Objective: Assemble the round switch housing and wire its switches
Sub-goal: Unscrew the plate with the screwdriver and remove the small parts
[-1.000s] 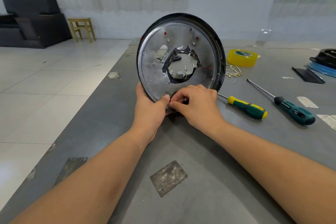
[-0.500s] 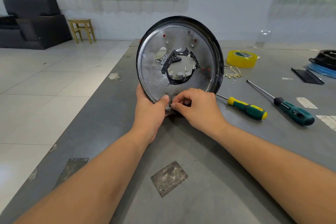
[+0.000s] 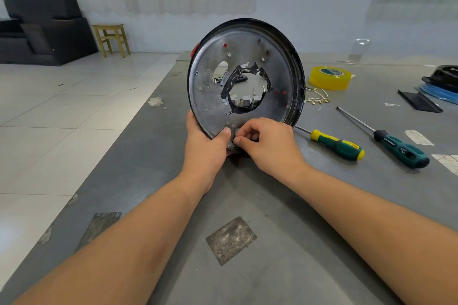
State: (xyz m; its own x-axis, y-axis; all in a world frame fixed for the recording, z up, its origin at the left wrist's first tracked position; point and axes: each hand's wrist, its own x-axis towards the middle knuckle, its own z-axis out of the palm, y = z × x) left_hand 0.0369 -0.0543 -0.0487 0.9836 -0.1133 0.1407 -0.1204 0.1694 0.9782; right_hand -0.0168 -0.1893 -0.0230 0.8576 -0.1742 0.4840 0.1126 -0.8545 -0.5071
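The round switch housing (image 3: pixel 280 69), a metal disc with a black rim, stands on edge on the grey table, its bare inner face toward me. A ragged hole ringed with black tape sits near its middle, and small grey parts show through it. My left hand (image 3: pixel 205 146) grips the lower left rim, thumb pressed on the inner face. My right hand (image 3: pixel 265 143) pinches something small and grey against the bottom of the disc, right beside that thumb; the piece itself is mostly hidden by my fingers.
Two green-handled screwdrivers (image 3: pixel 337 145) (image 3: pixel 401 150) lie right of the housing. Behind them are a yellow tape roll (image 3: pixel 329 78), small brass terminals with wires (image 3: pixel 318 99), a black strip (image 3: pixel 418 101) and a black and blue part (image 3: pixel 441 82). The table edge (image 3: pixel 138 119) runs along the left.
The housing has dropped slightly lower and tilted a little; both hands stay at its bottom edge, the right fingers still working at the same spot.
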